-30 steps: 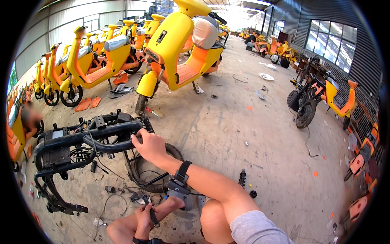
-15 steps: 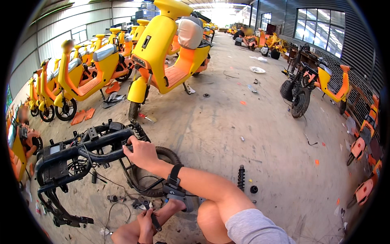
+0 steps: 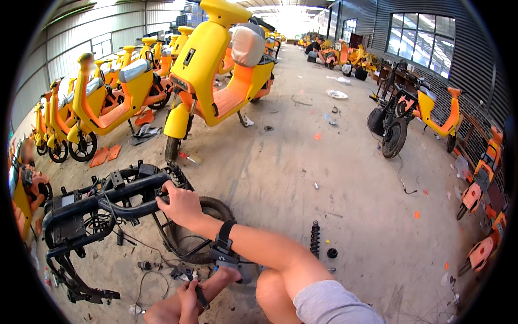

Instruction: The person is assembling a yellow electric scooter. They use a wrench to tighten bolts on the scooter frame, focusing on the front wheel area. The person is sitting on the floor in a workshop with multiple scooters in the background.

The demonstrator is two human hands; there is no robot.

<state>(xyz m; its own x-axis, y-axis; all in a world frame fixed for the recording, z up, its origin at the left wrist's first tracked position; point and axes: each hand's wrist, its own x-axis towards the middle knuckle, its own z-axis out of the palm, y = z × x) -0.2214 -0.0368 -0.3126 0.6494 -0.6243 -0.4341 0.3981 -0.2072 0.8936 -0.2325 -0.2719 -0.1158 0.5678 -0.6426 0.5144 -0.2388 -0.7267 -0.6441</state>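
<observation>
A bare black scooter frame (image 3: pixel 127 186) lies on its side at the left, cables tangled inside it. My right hand (image 3: pixel 183 206) is closed around one of its dark tubes, near a coil shock absorber fixed to the frame. The rear wheel (image 3: pixel 208 229) lies just beyond my wrist, partly behind my forearm. Low in the view, my left hand (image 3: pixel 188 296) grips a black-handled tool (image 3: pixel 202 298) beside my bare leg. Its head is too small to make out. A thin cable (image 3: pixel 141 286) loops on the floor near that hand.
A loose black shock absorber (image 3: pixel 315 240) and a small black round part (image 3: pixel 332 252) lie right of my arm. A yellow scooter (image 3: pixel 208 75) stands ahead, with rows of others at left. A partly stripped scooter (image 3: pixel 396 124) stands at right. Other people sit at far back and left.
The whole view has shifted slightly leftward. My right hand stays on the frame tube and my left hand keeps hold of the black-handled tool.
</observation>
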